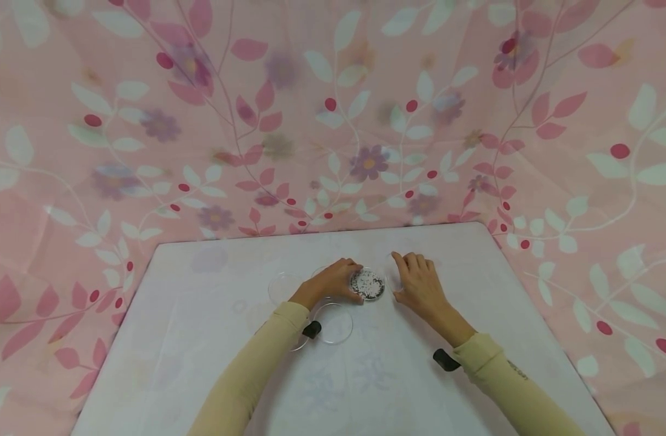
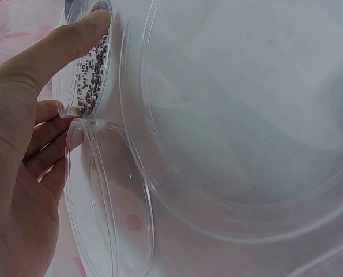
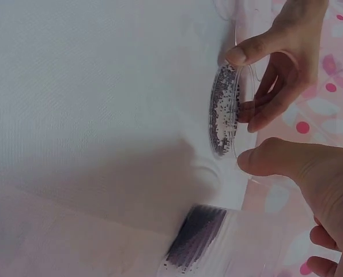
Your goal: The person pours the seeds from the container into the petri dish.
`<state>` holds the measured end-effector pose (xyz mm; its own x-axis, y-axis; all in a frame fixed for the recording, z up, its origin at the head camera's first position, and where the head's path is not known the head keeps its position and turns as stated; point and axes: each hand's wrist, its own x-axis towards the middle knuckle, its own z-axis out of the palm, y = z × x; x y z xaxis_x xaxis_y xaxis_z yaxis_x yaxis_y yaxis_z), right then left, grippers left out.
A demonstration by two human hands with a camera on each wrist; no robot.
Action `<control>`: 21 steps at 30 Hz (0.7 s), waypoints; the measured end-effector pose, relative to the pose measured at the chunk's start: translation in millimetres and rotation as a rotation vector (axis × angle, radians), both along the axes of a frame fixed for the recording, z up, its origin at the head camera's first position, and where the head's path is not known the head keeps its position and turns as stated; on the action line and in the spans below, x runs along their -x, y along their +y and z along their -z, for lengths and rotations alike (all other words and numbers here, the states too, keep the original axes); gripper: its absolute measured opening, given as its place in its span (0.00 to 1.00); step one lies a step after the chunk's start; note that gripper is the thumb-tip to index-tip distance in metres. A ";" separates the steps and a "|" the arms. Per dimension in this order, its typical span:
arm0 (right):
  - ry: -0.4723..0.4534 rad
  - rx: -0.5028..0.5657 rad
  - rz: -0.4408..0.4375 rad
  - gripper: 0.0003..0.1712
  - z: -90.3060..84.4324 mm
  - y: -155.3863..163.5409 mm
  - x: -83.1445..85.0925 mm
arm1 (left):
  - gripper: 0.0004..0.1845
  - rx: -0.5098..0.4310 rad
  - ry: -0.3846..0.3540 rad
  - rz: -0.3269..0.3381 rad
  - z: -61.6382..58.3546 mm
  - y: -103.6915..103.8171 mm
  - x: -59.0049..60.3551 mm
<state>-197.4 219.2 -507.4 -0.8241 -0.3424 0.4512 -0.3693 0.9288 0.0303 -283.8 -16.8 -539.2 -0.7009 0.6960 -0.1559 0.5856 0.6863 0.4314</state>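
Observation:
My left hand (image 1: 334,280) grips a clear round petri dish (image 1: 368,284) by its left side, thumb on the near edge and fingers on the far edge. Small dark grains are scattered across the dish, also seen in the left wrist view. Just to the right, my right hand (image 1: 419,283) pinches a clear lid (image 1: 395,280) by its edges, tilted up on edge and apart from the dish. In the right wrist view, the thumb of that hand (image 3: 327,179) is at the lid's rim; its other fingers are mostly hidden.
Several clear empty dishes or lids lie around the left forearm, including one clear dish (image 1: 334,325) in front and another (image 1: 282,287) behind. A clear ribbed container (image 3: 197,236) with dark grains stands beyond the right hand. Floral cloth (image 1: 333,151) walls border the white table (image 1: 387,387).

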 end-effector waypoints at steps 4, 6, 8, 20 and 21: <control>-0.002 -0.054 0.010 0.58 1.9 -1.7 0.7 | 0.48 0.000 0.001 -0.002 -0.4 0.8 0.0; -0.006 -0.066 0.014 0.58 2.6 -2.5 1.5 | 0.48 0.000 0.003 -0.005 -0.8 1.0 0.2; -0.012 -0.075 0.019 0.58 3.4 -3.3 2.1 | 0.48 0.001 0.007 -0.007 -0.8 1.2 0.3; -0.039 -0.113 0.019 0.58 5.3 -5.9 3.0 | 0.48 -0.005 0.007 -0.005 1.1 0.5 1.0; -0.035 -0.120 0.013 0.59 5.0 -5.8 3.2 | 0.48 -0.001 0.011 -0.004 1.3 0.3 1.1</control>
